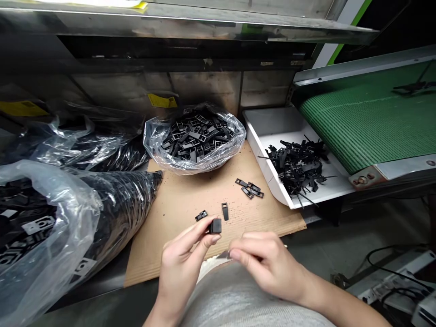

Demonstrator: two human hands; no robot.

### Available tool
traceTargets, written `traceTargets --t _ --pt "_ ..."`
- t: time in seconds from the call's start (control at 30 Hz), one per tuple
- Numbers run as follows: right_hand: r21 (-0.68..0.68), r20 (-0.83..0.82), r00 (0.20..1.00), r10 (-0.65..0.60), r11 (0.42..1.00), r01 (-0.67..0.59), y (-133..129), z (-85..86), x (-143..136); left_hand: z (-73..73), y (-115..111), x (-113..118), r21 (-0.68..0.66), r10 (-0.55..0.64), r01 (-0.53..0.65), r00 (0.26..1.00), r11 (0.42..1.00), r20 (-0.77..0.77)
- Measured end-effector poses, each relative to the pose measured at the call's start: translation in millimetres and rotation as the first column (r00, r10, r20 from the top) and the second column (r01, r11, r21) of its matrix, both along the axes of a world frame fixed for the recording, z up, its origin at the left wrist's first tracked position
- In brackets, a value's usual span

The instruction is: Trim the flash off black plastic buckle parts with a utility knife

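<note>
While our left hand (180, 259) pinches a black block (215, 225) between thumb and fingers, with its flat end facing outward above the near part of the cardboard, our right hand (269, 263) is closed, thumb against bent forefinger, on a thin sliver (224, 255) whose tip points toward the left hand. We cannot tell whether that sliver is a blade or a scrap, as it is small and blurred; the two hands are near each other but apart. To work well here, we would hold the block firmly by its sides, leave its end face uncovered, and brace both wrists close to the body so that the fingertips do the fine moving. If the sliver is sharp, we should point it away from the left thumb and make light, short strokes. Just beyond the fingers, a small piece (201, 215) and a single clip (225, 211) lie on the cardboard (184, 195), close enough to be knocked by a careless elbow or cuff. Farther out lie a cluster of clips (250, 188), the open bag (155, 143) of black parts, and the white tray (267, 170) beside the green belt (368, 118).
</note>
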State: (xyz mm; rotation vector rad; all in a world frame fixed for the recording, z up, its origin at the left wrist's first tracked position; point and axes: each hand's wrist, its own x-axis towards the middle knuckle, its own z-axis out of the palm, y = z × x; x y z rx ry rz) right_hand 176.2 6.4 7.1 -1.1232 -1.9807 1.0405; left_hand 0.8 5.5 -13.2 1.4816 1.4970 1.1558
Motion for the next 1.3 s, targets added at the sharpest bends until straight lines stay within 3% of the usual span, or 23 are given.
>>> traceTargets --t 0.13,0.27,0.33,0.4,0.47,0.53,0.67,0.83,1.07,1.3 --pt "-0.108 -0.160 0.975 -0.154 0.985 0.138 11.6 -5.2 -6.2 -0.9 4.6 2.2 0.003 -0.077 0.077 0.997 0.997 0.030" --pt "-0.222 -0.171 0.954 -0.246 0.953 0.206 25.2 -12.6 -12.7 -2.8 8.9 0.4 -0.001 -0.090 0.090 0.995 0.996 0.054" --pt "-0.192 -0.182 0.941 -0.286 0.949 0.251 26.6 -13.8 -12.1 -3.3 9.9 -1.6 -0.141 -0.062 0.080 0.990 0.987 0.126" --pt "-0.132 -0.176 0.949 -0.263 0.961 0.242 23.5 -14.0 -9.9 -1.5 10.0 -1.5 -0.251 -0.065 0.141 0.956 0.958 0.286" --pt "-0.038 -0.117 0.967 -0.224 0.974 0.221 18.0 -14.8 -8.0 2.7 9.6 1.4 -0.246 -0.067 0.201 0.883 0.948 0.465" --pt "0.103 -0.039 0.972 -0.231 0.967 0.234 12.5 -16.8 -7.4 7.4 9.1 5.0 -0.224 -0.023 0.172 0.838 0.959 0.545" --pt "0.340 0.046 0.967 -0.250 0.914 0.220 6.6 -20.7 -8.3 9.3 7.4 4.7 -0.300 0.066 0.073 0.900 0.951 0.430" --pt "0.469 0.109 0.962 -0.249 0.867 0.171 4.5 -18.4 -7.4 4.7 2.3 -2.5 -0.243 0.067 -0.012 0.974 0.970 0.217" --pt "0.564 0.166 0.942 -0.292 0.811 0.152 3.1 -17.2 -6.6 16.4 -1.1 1.7 -0.224 0.088 -0.040 0.974 0.974 0.210" --pt "0.560 0.199 0.938 -0.283 0.819 0.128 1.9 -16.0 -9.5 14.2 -5.3 -5.4 -0.213 0.068 -0.033 0.985 0.976 0.158"
